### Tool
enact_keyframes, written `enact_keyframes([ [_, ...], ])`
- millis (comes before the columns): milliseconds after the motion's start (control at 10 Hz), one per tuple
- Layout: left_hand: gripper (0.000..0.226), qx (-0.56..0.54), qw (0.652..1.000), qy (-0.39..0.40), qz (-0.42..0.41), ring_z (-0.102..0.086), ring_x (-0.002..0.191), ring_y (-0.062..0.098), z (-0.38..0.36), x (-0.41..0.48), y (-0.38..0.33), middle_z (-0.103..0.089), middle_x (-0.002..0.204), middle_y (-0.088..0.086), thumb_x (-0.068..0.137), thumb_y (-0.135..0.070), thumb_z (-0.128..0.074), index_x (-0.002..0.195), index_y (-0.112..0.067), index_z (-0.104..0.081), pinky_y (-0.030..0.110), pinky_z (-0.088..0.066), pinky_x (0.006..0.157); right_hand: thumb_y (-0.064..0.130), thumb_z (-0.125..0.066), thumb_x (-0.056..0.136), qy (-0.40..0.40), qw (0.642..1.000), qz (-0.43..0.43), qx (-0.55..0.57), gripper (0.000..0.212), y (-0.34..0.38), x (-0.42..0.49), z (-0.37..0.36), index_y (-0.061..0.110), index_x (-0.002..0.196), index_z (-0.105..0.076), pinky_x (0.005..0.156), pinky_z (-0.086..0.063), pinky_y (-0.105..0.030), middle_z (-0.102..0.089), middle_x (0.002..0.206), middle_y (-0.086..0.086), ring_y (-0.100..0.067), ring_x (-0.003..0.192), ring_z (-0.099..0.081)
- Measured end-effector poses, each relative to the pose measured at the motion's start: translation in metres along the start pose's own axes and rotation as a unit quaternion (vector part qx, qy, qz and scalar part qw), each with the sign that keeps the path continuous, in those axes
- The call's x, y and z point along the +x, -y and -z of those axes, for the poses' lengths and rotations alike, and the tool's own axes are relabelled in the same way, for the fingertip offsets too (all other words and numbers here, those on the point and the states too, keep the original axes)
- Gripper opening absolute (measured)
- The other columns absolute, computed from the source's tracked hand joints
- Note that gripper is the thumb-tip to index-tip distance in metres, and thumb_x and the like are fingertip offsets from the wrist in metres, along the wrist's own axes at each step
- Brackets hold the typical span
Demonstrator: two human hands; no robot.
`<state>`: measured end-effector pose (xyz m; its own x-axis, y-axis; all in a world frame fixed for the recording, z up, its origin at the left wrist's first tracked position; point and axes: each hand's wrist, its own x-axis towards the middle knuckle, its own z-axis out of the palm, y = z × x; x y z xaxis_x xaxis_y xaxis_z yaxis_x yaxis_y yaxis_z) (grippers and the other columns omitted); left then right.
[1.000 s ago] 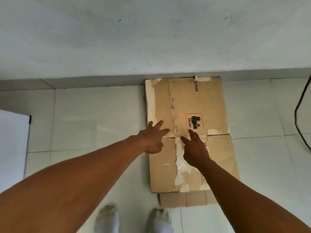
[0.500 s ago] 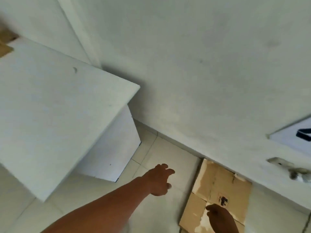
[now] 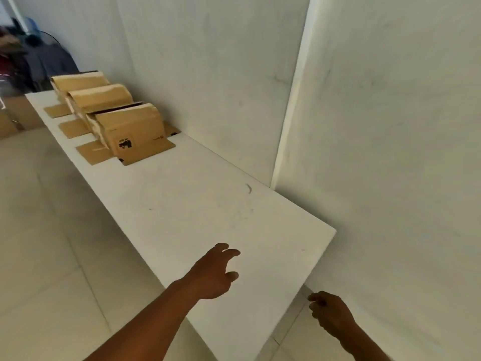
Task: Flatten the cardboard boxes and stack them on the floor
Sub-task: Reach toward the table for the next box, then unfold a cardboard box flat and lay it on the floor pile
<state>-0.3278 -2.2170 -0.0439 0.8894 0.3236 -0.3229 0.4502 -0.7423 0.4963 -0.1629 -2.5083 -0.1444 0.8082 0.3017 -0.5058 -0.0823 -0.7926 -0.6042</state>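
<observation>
Three cardboard boxes are lined along the counter's far wall edge. The left hand is held open and empty over the near end; the right hand is loosely curled, empty, past the near corner.

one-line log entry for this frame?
left hand: open, over white table | right hand: empty | cardboard boxes: three, unflattened, far end

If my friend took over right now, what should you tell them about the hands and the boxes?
Left hand: open, empty, over the white table.
Right hand: loosely curled, holding nothing, low beside the table's near end.
Boxes: three cardboard boxes, nearest, middle, farthest, stand in a row at the table's far end, by the wall, flaps out.
Done: no flattened stack in view.
Left: flatten all three, stack them on the floor.
</observation>
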Motion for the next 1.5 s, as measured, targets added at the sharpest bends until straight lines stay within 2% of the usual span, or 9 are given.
enact_keyframes([
  [200,0.056,-0.017,0.998,-0.061,0.03,-0.048,0.129,0.019,0.123,-0.023,0.137,-0.02,0.159,-0.01,0.095,-0.042,-0.056,0.147,-0.039,-0.035,0.03,-0.035,0.11,0.027,-0.064,0.07,0.034,0.999,0.041,-0.01,0.024,0.138,0.01,-0.108,0.026,0.091,-0.073,0.064,-0.043,-0.019,-0.07,0.074,0.005,-0.009,0.066,-0.062],
  [500,0.056,-0.021,0.995,-0.093,0.034,-0.038,0.136,0.01,0.228,0.008,0.265,-0.028,0.155,-0.012,0.096,-0.041,-0.057,0.147,-0.036,-0.036,0.026,-0.034,0.11,0.016,-0.065,0.084,0.033,0.99,0.123,-0.052,0.02,0.296,0.05,-0.213,0.034,0.088,-0.071,0.063,-0.043,-0.006,-0.07,0.089,0.009,0.01,0.065,-0.061],
  [600,0.052,-0.019,0.994,-0.095,0.051,-0.041,0.132,0.008,0.267,0.029,0.318,-0.038,0.148,-0.014,0.096,-0.04,-0.057,0.144,-0.036,-0.039,0.025,-0.035,0.109,0.01,-0.063,0.084,0.029,0.993,0.106,-0.048,0.047,0.334,0.09,-0.243,0.055,0.068,-0.065,0.059,-0.044,-0.008,-0.068,0.086,0.005,0.007,0.068,-0.063],
  [700,0.05,-0.02,0.991,-0.11,0.07,-0.043,0.128,0.006,0.316,0.06,0.369,-0.042,0.144,-0.014,0.095,-0.039,-0.059,0.142,-0.036,-0.041,0.023,-0.037,0.106,0.014,-0.056,0.091,0.049,0.994,0.091,-0.045,0.044,0.384,0.12,-0.267,0.055,0.074,-0.056,0.061,-0.045,-0.007,-0.064,0.094,0.006,-0.003,0.077,-0.06],
  [800,0.048,-0.012,0.989,-0.119,0.093,-0.042,0.127,0.006,0.369,0.096,0.417,-0.043,0.141,-0.014,0.096,-0.04,-0.057,0.141,-0.038,-0.04,0.019,-0.036,0.103,0.012,-0.052,0.097,0.104,0.982,0.134,-0.079,0.029,0.431,0.166,-0.289,0.039,0.088,-0.057,0.063,-0.042,0.0,-0.062,0.096,0.004,0.001,0.069,-0.059],
  [900,0.048,0.003,0.985,-0.126,0.119,-0.041,0.128,0.006,0.426,0.137,0.466,-0.043,0.142,-0.015,0.096,-0.042,-0.057,0.141,-0.041,-0.039,0.02,-0.034,0.104,-0.015,-0.062,0.084,0.191,0.975,0.084,0.071,0.037,0.487,0.246,-0.34,0.011,0.06,-0.074,0.056,-0.045,-0.008,-0.069,0.072,-0.021,-0.013,0.053,-0.066],
  [1000,0.051,-0.001,0.982,-0.135,0.133,-0.043,0.128,0.008,0.47,0.174,0.505,-0.042,0.145,-0.014,0.095,-0.042,-0.058,0.143,-0.037,-0.039,0.02,-0.034,0.103,-0.017,-0.062,0.082,0.129,0.99,0.039,0.048,0.026,0.51,0.279,-0.36,-0.004,0.061,-0.072,0.062,-0.05,-0.021,-0.069,0.067,-0.026,-0.027,0.057,-0.067],
  [1200,0.054,-0.002,0.984,-0.127,0.129,-0.041,0.135,0.014,0.531,0.256,0.563,-0.041,0.148,-0.009,0.094,-0.041,-0.06,0.143,-0.034,-0.041,0.028,-0.037,0.108,0.021,-0.054,0.094,0.117,0.982,0.106,-0.1,0.018,0.678,0.294,-0.364,0.038,0.092,-0.058,0.067,-0.039,-0.008,-0.059,0.094,0.008,-0.011,0.088,-0.057],
  [1500,0.061,0.073,0.984,-0.151,0.061,-0.034,0.139,0.024,0.612,0.415,0.652,-0.033,0.153,0.001,0.089,-0.034,-0.063,0.145,-0.03,-0.038,0.04,-0.039,0.109,0.021,-0.056,0.098,0.023,0.973,0.208,-0.096,0.026,0.897,0.346,-0.42,0.025,0.123,-0.061,0.084,-0.047,-0.021,-0.059,0.11,0.009,-0.006,0.096,-0.057],
])
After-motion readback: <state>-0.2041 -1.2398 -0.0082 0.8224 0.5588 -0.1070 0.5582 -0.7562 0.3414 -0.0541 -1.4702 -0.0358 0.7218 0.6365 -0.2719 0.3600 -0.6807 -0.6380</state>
